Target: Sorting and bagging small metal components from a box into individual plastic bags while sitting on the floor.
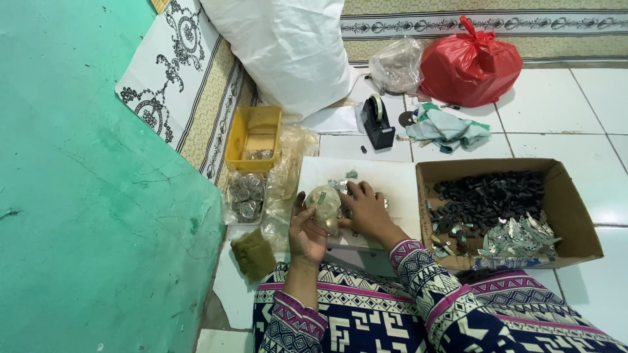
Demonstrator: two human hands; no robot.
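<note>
My left hand [306, 234] holds a small clear plastic bag [324, 204] with small metal pieces inside, lifted just above a white board [392, 183] on the floor. My right hand [367, 210] lies palm down on the board right beside the bag, fingers spread over a little heap of silvery pieces [341, 187]. Whether the right fingers pinch any piece is hidden. Both sleeves are patterned in purple, white and dark blue.
A cardboard box [569, 202] at right holds several small black parts and silvery scraps. Left of the board lie filled clear bags [245, 199] and a yellow tray [252, 138]. Behind are a black tape dispenser [377, 123], cloth, a red bag [471, 64], a white sack and a green wall.
</note>
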